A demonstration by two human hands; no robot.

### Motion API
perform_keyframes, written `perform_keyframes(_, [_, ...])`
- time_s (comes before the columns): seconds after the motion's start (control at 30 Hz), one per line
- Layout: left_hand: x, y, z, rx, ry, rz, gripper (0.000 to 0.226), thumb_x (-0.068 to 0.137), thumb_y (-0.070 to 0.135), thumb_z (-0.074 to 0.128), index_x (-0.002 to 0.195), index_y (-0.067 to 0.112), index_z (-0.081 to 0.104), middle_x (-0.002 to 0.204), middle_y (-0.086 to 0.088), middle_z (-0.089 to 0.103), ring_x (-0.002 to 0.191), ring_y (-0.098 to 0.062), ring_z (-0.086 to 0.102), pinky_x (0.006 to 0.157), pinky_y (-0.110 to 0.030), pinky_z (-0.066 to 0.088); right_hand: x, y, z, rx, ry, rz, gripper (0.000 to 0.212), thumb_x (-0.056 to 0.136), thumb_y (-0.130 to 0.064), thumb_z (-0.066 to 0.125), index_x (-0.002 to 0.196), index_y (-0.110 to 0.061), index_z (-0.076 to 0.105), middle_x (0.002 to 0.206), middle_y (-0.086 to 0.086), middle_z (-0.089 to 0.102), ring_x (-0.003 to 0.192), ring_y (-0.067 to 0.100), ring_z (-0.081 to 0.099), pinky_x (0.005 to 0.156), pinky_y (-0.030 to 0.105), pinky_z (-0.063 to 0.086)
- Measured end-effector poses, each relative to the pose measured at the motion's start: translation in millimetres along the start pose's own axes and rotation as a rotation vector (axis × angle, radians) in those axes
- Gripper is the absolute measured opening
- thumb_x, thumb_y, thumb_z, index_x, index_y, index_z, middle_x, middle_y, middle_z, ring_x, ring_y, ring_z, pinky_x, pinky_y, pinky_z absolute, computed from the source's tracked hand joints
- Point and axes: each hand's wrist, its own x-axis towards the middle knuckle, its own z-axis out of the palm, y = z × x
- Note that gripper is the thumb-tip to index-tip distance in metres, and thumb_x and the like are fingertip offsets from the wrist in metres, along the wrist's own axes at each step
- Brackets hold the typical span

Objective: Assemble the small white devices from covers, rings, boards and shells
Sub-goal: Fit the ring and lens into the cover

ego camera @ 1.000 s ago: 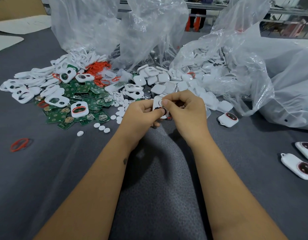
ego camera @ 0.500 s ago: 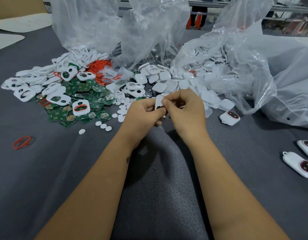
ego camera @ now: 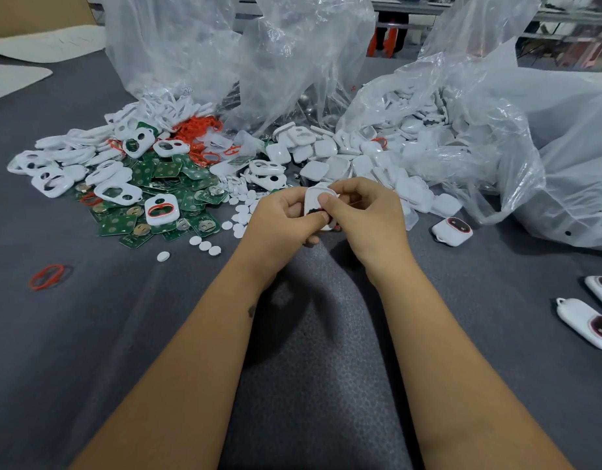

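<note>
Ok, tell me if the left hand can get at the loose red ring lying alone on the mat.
Probably not right now: the left hand grips the white device together with the right hand. Bare grey mat lies between it and the red ring, so the way looks free.

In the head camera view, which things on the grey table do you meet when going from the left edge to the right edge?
Loose red rubber ring → pile of green circuit boards → left hand → right hand → lone finished white device with red-rimmed window → two finished white devices at the right edge.
</note>
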Motion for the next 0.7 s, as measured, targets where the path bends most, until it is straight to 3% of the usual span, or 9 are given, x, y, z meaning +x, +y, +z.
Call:
perform_keyframes(0.17, [1.0, 3.7, -2.5, -0.086, -0.006, -0.064, 0.023, 0.095, 0.004, 0.051, 0.095, 0.014, 0.072, 0.081, -0.001, 0.072, 0.075, -0.012, 0.065, 0.057, -0.019, 0.053, -1.4, -1.9, -2.0, 0.078, 0.002, -0.068, 0.029, 0.076, 0.002, 0.074, 0.083, -0.024, 0.063, 0.072, 0.005, 0.052, 0.062, 0.015, 0.049, 0.059, 0.026, 0.047])
perform_keyframes(0.3, [0.0, 4.6, -2.4, -0.066, 0.01, -0.048, 0.024, 0.096, 0.002, 0.049, 0.099, 0.014, 0.07, 0.085, -0.003, 0.071, 0.075, -0.012, 0.064, 0.057, -0.02, 0.053, -1.8, -2.7, -1.8, 0.11, -0.018, -0.08, 0.025, 0.077, 0.003, 0.073, 0.077, -0.019, 0.06, 0.064, 0.003, 0.05, 0.062, 0.019, 0.047, 0.057, 0.027, 0.044])
perform_keyframes(0.43, [0.7, 5.0, -2.2, -0.063, 0.043, -0.051, 0.024, 0.096, 0.001, 0.049, 0.095, 0.014, 0.07, 0.075, 0.003, 0.07, 0.067, -0.009, 0.063, 0.055, -0.021, 0.053, -3.5, -4.0, 0.0, 0.083, -0.015, -0.08, 0.016, 0.081, -0.003, 0.067, 0.076, -0.017, 0.062, 0.066, 0.01, 0.051, 0.064, 0.02, 0.047, 0.06, 0.034, 0.043])
perform_keyframes(0.7, [2.0, 3.5, -0.7, -0.055, 0.081, -0.05, 0.025, 0.094, 0.004, 0.052, 0.093, 0.017, 0.072, 0.081, 0.001, 0.07, 0.073, -0.012, 0.062, 0.053, -0.02, 0.053, -2.3, -2.6, 2.9, 0.041, -0.034, -0.051, 0.011, 0.082, -0.001, 0.066, 0.084, -0.012, 0.066, 0.061, -0.005, 0.052, 0.059, 0.008, 0.049, 0.056, 0.021, 0.043])
